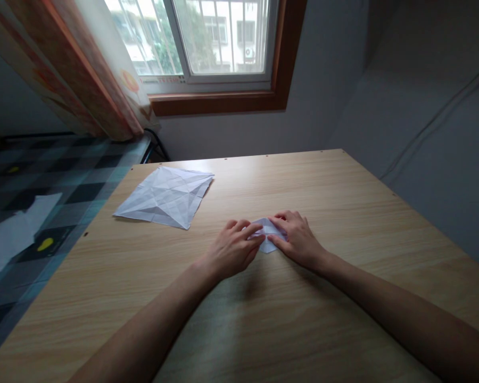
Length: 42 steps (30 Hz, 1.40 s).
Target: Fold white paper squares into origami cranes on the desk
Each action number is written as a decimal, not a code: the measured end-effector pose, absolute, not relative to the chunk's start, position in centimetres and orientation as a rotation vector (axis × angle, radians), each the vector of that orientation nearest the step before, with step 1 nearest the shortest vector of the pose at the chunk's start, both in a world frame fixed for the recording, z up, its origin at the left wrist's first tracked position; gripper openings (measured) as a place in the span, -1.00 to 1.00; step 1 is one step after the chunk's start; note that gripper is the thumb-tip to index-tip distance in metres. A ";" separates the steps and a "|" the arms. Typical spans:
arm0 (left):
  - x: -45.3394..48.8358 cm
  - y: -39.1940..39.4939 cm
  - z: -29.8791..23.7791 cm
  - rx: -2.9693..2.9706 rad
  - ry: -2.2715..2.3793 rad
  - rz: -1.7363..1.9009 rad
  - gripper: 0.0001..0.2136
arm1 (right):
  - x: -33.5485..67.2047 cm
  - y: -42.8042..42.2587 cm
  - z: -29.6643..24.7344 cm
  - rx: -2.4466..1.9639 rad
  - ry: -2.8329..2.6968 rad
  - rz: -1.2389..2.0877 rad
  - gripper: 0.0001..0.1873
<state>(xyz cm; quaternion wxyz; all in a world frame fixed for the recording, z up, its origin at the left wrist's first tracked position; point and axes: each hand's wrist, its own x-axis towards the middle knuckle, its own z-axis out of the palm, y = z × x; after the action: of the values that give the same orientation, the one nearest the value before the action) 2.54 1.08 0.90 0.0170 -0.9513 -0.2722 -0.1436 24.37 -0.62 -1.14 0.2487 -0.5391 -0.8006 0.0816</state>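
Note:
A small piece of folded white paper (267, 246) lies on the wooden table between my two hands. My left hand (235, 247) is closed on its left side, with the thumb and fingertips near the middle. On the right side, my right hand (297, 236) grips the paper, with the index finger at the far edge and the thumb closer to me. Both hands cover the paper's side ends. Farther left, a creased white sheet (170, 194) rests unfolded with crossing fold lines and touches neither hand.
The light wooden table (335, 319) reaches toward the wall below a window (223, 42). To the left is a surface with a checked cloth (91, 186), bearing white paper pieces (14, 231). A patterned curtain (99, 69) hangs at the upper left. A cable (423, 127) runs along the right wall.

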 end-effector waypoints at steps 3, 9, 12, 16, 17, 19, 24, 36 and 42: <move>2.6 1.1 0.8 -2.986 -0.811 -0.421 -0.75 | 24.4 -0.6 -1.0 -1.451 -2.171 0.215 -0.65; 2.5 1.1 0.8 -2.985 -0.870 -0.435 -0.74 | 24.7 -0.5 -1.0 -1.379 -2.187 0.194 -0.77; 2.4 1.0 0.9 -2.956 -0.901 -0.449 -0.75 | 24.9 -0.4 -1.2 -1.315 -2.217 0.179 -0.81; 2.4 1.1 0.9 -2.939 -0.838 -0.433 -0.75 | 25.1 -0.4 -1.2 -1.269 -2.278 0.120 -0.79; 2.4 1.1 0.9 -2.944 -0.817 -0.430 -0.75 | 25.1 -0.4 -1.1 -1.258 -2.301 0.097 -0.79; 2.4 1.2 0.9 -2.955 -0.785 -0.440 -0.75 | 25.1 -0.4 -0.9 -1.225 -2.348 0.030 -0.78; 2.5 1.3 0.8 -2.971 -0.709 -0.449 -0.76 | 24.8 -0.7 -0.5 -1.092 -2.483 -0.084 -0.75; 2.5 1.1 0.6 -2.937 -0.693 -0.444 -0.76 | 24.7 0.3 0.7 -1.517 -2.082 0.434 -0.94; 2.5 1.0 0.3 -2.962 -0.657 -0.479 -0.76 | 24.7 0.9 1.5 -1.561 -2.046 0.694 -0.66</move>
<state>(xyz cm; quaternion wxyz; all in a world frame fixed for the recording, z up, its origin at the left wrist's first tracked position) 2.47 1.04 0.35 0.0351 -0.9637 -0.2139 -0.1558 24.67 0.88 1.53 0.2360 -0.5691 -0.7459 0.2531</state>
